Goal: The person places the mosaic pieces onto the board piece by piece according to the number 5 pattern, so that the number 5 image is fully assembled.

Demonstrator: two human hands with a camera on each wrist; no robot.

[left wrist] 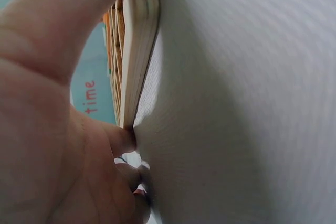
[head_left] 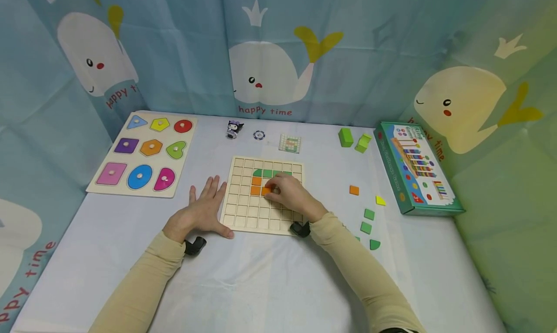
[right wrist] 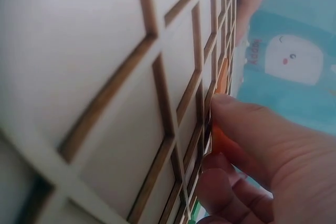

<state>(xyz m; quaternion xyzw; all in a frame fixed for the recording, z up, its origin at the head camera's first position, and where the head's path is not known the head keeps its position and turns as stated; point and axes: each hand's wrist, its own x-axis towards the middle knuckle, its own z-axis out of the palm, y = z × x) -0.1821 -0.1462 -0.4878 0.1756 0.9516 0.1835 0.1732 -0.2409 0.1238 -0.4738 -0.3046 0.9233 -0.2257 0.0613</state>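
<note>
A wooden grid board [head_left: 247, 217] lies flat on the table. On its left side my left hand [head_left: 202, 209] rests with fingers spread, touching the board's edge. Over the middle of the board, my right hand [head_left: 292, 195] pinches an orange square tile [head_left: 266, 191] between thumb and fingers, at a grid cell. Two more orange tiles [head_left: 256, 181] sit in cells just left of it. Above them runs a row of green tiles [head_left: 267, 173], its left one rounded at the corner; my right hand partly covers this row.
Loose on the right lie an orange tile [head_left: 354, 190], a yellow piece [head_left: 380, 200] and several green pieces [head_left: 366, 227]. Behind the board is a small pattern card [head_left: 289, 143]. A shape puzzle [head_left: 167, 135] stands left, green blocks [head_left: 345, 137] and a toy box [head_left: 419, 168] right.
</note>
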